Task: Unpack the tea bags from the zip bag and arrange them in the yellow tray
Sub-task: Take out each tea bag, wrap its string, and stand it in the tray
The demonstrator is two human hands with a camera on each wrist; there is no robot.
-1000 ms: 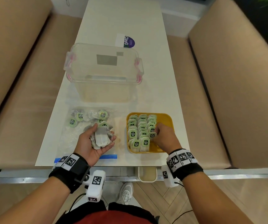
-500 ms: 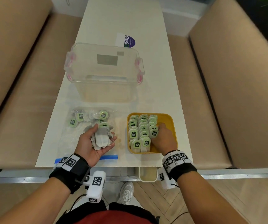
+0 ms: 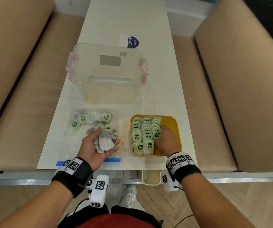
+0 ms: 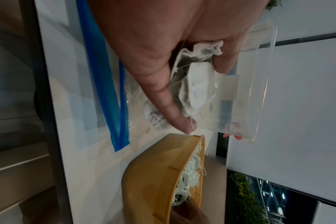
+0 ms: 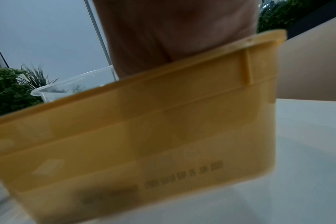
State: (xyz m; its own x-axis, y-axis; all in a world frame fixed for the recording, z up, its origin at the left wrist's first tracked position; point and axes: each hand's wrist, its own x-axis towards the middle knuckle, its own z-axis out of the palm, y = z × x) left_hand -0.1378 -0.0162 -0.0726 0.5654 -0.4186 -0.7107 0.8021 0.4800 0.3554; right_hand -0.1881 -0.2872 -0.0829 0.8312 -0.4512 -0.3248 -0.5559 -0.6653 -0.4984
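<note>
**Handful left, tray right**

My left hand (image 3: 98, 145) cups a small bunch of tea bags (image 3: 105, 142) over the zip bag (image 3: 76, 137). My right hand (image 3: 167, 139) reaches into the yellow tray (image 3: 173, 122); its grip I can't tell. Three rows stand there. The right wrist view shows only the tray wall.

Even, soft overhead light fills the head view; the white table (image 3: 127, 22) is bright, shadows faint, and straight edges bow toward the borders. Both wrist views are dimmer and bluish. Below the right hand (image 5: 180, 34), the yellow tray (image 5: 144, 136) is smeared with blur; the left hand (image 4: 153, 53) looms large and soft.
</note>
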